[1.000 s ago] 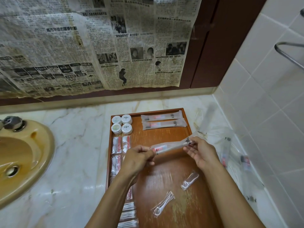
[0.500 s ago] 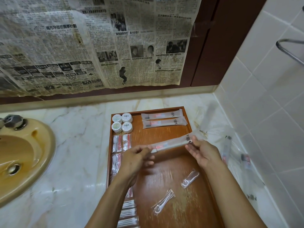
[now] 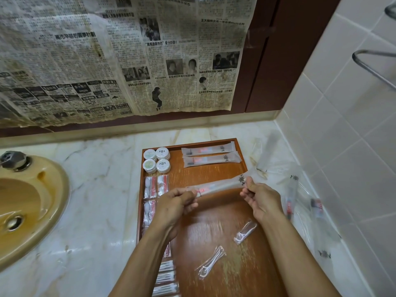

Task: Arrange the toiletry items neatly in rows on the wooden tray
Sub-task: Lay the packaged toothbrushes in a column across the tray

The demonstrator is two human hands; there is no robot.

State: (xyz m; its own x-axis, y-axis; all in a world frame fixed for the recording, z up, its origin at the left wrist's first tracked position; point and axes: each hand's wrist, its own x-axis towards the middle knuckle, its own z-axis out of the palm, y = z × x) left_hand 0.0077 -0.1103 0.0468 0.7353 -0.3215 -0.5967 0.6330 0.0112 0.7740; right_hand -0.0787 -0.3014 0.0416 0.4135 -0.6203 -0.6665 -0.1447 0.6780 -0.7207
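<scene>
A long clear toothbrush packet (image 3: 222, 185) hangs over the middle of the wooden tray (image 3: 244, 170). My left hand (image 3: 175, 205) pinches its left end and my right hand (image 3: 260, 199) pinches its right end by the printed logo. Two like packets (image 3: 209, 155) lie side by side at the tray's far edge. Several round white tubs (image 3: 156, 160) stand at the far left corner. Small sachets (image 3: 155, 186) run down the left side, partly hidden by my left arm. Two floss pick packets (image 3: 245, 231) (image 3: 211, 264) lie loose on the near half.
More clear packets (image 3: 291, 198) (image 3: 317, 211) lie on the marble counter right of the tray, by the tiled wall (image 3: 351, 146). A yellow sink (image 3: 27, 206) with a tap sits at the left. Newspaper (image 3: 120, 61) covers the back wall.
Both hands have carried the toothbrush packet a little farther from me, toward the two packets at the tray's far edge. Nothing else on the tray has moved.
</scene>
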